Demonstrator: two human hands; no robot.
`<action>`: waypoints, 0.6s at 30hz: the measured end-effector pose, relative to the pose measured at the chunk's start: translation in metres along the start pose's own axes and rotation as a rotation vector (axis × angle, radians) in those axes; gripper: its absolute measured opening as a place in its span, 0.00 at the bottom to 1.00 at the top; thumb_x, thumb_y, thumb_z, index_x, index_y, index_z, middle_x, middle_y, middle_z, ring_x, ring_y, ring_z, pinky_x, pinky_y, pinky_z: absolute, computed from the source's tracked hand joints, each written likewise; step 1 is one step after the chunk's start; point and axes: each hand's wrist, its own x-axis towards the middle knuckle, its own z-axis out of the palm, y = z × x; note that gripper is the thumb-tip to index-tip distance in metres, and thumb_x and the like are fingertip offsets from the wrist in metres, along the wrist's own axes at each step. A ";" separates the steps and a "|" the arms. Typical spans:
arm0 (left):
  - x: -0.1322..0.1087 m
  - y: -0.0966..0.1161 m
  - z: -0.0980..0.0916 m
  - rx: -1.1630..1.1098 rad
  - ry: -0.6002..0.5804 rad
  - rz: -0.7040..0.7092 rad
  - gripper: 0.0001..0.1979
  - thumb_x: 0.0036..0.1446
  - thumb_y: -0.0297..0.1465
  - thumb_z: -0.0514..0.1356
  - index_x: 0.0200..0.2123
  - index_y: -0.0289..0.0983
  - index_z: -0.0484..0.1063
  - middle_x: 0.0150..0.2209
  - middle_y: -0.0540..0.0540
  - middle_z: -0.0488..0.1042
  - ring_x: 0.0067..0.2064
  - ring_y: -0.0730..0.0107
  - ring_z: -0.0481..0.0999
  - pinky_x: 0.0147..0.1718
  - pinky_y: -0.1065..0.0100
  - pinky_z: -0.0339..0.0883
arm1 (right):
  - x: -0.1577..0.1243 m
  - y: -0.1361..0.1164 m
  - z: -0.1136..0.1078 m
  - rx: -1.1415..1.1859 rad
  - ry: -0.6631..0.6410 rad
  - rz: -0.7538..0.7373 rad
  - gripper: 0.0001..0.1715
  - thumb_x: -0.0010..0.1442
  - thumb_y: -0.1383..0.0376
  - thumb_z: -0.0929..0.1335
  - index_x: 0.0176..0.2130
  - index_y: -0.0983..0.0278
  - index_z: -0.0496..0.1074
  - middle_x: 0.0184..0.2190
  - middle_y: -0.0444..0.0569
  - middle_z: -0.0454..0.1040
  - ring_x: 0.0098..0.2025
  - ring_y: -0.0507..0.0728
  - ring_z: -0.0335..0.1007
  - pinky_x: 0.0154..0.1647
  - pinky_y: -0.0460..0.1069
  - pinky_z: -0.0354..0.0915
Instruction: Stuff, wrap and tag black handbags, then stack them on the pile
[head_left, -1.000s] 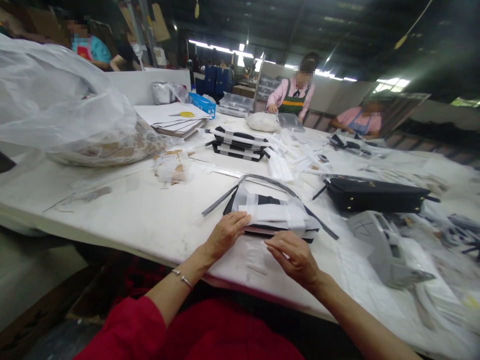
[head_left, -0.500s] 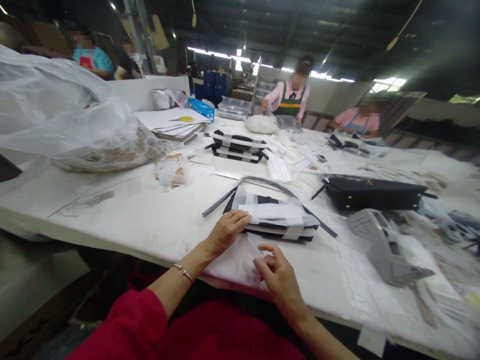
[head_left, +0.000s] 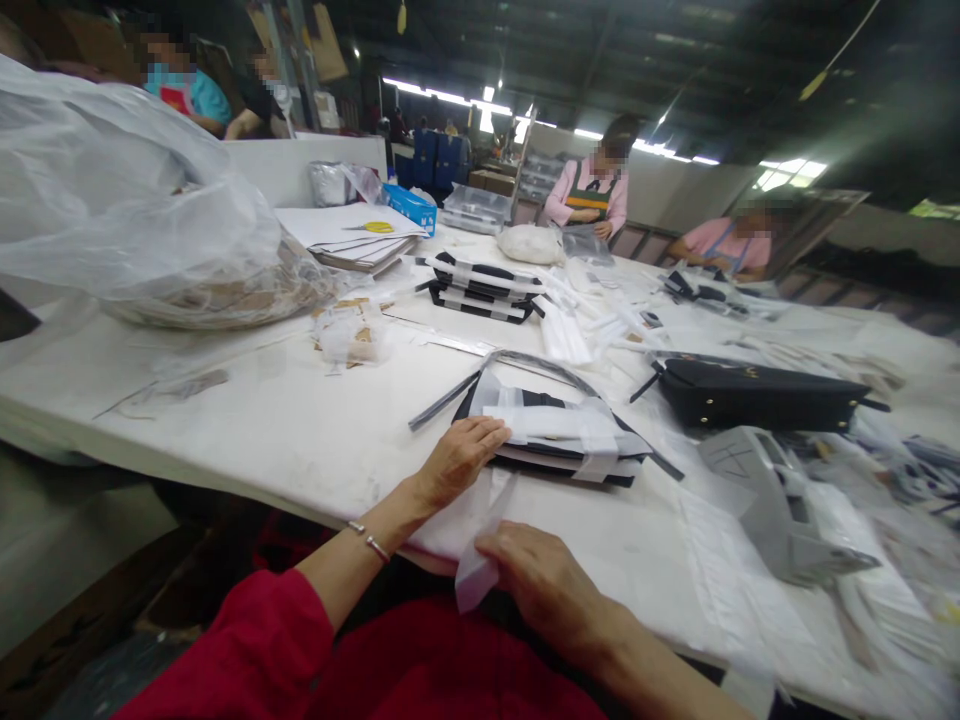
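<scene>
A black handbag (head_left: 555,455) lies in front of me, partly wrapped in white foam sheet (head_left: 551,422) and bands of clear tape. Its dark strap (head_left: 446,401) loops over the far side, sleeved in plastic. My left hand (head_left: 461,455) rests on the bag's near left corner with its fingers stretched flat on the wrapping. Close to the table edge, my right hand (head_left: 544,575) pinches a translucent white strip (head_left: 480,560). This strip runs up toward the bag's lower left side; whether it is fixed there is hidden behind my left hand.
To the right stand a grey tape dispenser (head_left: 780,510) and another black bag (head_left: 757,392). Two wrapped bags (head_left: 484,290) are stacked farther back. A large plastic sack (head_left: 150,220) fills the left. Scissors (head_left: 375,227) lie on white boards (head_left: 352,240). Co-workers (head_left: 589,195) are across the table.
My right hand has closed on the translucent strip and drawn it down toward me, over the table edge. My left hand has stayed on the bag. The view has shifted slightly.
</scene>
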 end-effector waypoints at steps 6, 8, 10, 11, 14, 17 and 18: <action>0.000 0.000 -0.001 -0.008 -0.048 0.012 0.14 0.65 0.24 0.54 0.53 0.37 0.68 0.52 0.42 0.75 0.54 0.62 0.72 0.53 0.57 0.69 | 0.021 -0.007 -0.006 -0.149 0.052 -0.128 0.12 0.65 0.71 0.60 0.39 0.64 0.73 0.20 0.43 0.69 0.22 0.53 0.61 0.25 0.49 0.57; -0.003 0.000 0.000 -0.006 -0.062 0.009 0.14 0.64 0.24 0.55 0.53 0.37 0.69 0.52 0.42 0.75 0.55 0.61 0.72 0.53 0.56 0.69 | 0.027 0.001 -0.025 -0.154 0.149 -0.109 0.12 0.63 0.72 0.62 0.41 0.62 0.74 0.23 0.45 0.70 0.24 0.53 0.64 0.27 0.49 0.59; -0.007 -0.001 0.002 -0.010 -0.063 0.003 0.15 0.64 0.23 0.55 0.52 0.38 0.69 0.53 0.43 0.75 0.55 0.61 0.71 0.54 0.56 0.68 | 0.032 0.013 -0.045 -0.117 0.266 -0.041 0.12 0.61 0.71 0.65 0.42 0.61 0.75 0.31 0.49 0.74 0.32 0.55 0.70 0.34 0.50 0.65; -0.008 -0.001 0.003 -0.018 -0.055 -0.006 0.15 0.63 0.23 0.56 0.52 0.37 0.70 0.52 0.42 0.75 0.55 0.62 0.71 0.54 0.57 0.68 | 0.034 0.018 -0.054 -0.073 0.299 -0.007 0.12 0.61 0.72 0.66 0.42 0.60 0.76 0.35 0.51 0.75 0.37 0.56 0.72 0.37 0.50 0.67; -0.009 0.000 0.004 -0.066 -0.014 -0.049 0.13 0.61 0.25 0.60 0.50 0.37 0.71 0.51 0.43 0.75 0.53 0.63 0.72 0.53 0.58 0.69 | 0.034 0.025 -0.068 0.161 0.161 0.014 0.09 0.62 0.70 0.68 0.41 0.61 0.76 0.38 0.51 0.78 0.40 0.55 0.75 0.41 0.48 0.70; -0.008 0.003 0.006 -0.102 0.008 -0.127 0.11 0.60 0.24 0.61 0.47 0.38 0.72 0.48 0.44 0.76 0.52 0.63 0.73 0.52 0.58 0.70 | 0.027 0.019 -0.069 0.430 -0.187 0.099 0.11 0.60 0.63 0.72 0.45 0.61 0.76 0.31 0.46 0.80 0.31 0.52 0.76 0.34 0.44 0.70; -0.007 0.005 0.007 -0.107 0.017 -0.149 0.11 0.60 0.24 0.60 0.46 0.38 0.72 0.48 0.44 0.77 0.51 0.63 0.73 0.52 0.58 0.71 | 0.025 0.017 -0.069 0.486 -0.255 0.152 0.14 0.59 0.61 0.73 0.46 0.60 0.76 0.30 0.44 0.80 0.29 0.51 0.76 0.32 0.43 0.69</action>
